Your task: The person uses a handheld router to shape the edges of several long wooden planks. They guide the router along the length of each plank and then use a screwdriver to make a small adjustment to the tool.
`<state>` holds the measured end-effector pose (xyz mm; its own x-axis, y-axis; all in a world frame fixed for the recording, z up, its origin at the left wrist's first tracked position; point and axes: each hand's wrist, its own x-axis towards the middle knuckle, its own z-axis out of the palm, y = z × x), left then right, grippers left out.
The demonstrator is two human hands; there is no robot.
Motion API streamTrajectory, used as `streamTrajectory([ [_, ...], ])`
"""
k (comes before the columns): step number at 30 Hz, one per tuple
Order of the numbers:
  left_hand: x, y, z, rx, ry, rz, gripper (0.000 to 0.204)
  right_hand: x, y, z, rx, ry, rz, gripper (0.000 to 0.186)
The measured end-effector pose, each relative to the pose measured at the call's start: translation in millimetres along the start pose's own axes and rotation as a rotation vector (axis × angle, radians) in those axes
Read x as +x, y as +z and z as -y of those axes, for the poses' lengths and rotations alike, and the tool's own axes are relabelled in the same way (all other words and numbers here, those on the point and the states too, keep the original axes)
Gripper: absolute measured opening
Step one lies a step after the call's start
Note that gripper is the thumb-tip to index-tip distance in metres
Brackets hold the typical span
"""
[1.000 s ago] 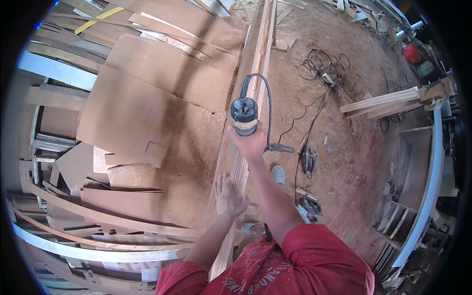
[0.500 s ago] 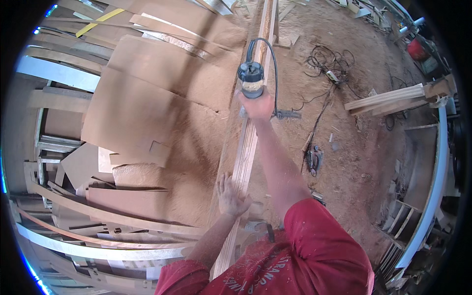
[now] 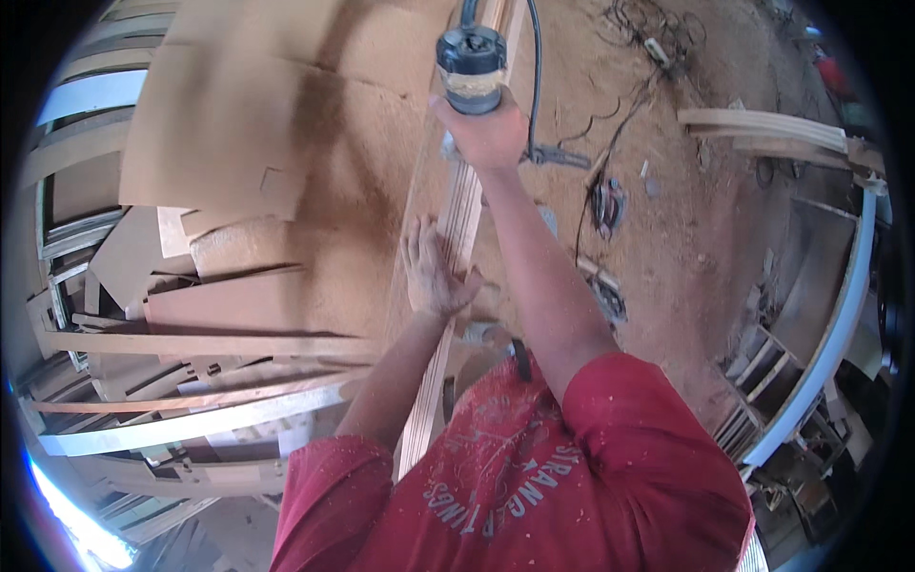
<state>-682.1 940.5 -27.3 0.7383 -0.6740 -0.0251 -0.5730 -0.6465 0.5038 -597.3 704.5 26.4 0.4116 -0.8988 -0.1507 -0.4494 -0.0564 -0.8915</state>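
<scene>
My right hand (image 3: 486, 132) grips a router (image 3: 472, 57), a black and grey cylindrical body with a tan band, on a long pale grooved wooden strip (image 3: 463, 208). A black cord (image 3: 534, 67) runs from the router, and a dark bar (image 3: 562, 158) juts out to its right. My left hand (image 3: 431, 267) lies on the strip nearer to me, fingers stretched along it and thumb apart. The strip runs from beneath my body away toward the top of the view; its part under the router is hidden.
Dusty brown sheets (image 3: 219, 105) and offcut strips (image 3: 191, 343) lie to the left. On the sawdust-covered floor at right are tangled cables (image 3: 648, 29) and another power tool (image 3: 608, 205). Stacked battens (image 3: 762, 121) and a white-edged rack (image 3: 848, 305) stand at the far right.
My right hand has pushed the router farther along the strip, away from my body. My left hand stays on the strip, appearing higher as the view has shifted.
</scene>
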Motion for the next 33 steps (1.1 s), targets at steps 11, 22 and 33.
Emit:
streamTrajectory([
  [11, 1.4, -7.0, -2.5, 0.037, -0.082, 0.044, 0.1, 32.8, 23.7, -6.8, 0.092, -0.22, -0.131, 0.071],
  [22, 5.9, -11.4, -8.2, -0.003, -0.078, 0.03, 0.1, 89.0, 25.7, 13.8, 0.054, -0.221, -0.116, 0.074],
  [33, 7.2, -7.8, -5.4, 0.006, -0.06, 0.019, 0.101, 106.9, 17.9, 25.0, 0.033, -0.158, -0.063, 0.076],
])
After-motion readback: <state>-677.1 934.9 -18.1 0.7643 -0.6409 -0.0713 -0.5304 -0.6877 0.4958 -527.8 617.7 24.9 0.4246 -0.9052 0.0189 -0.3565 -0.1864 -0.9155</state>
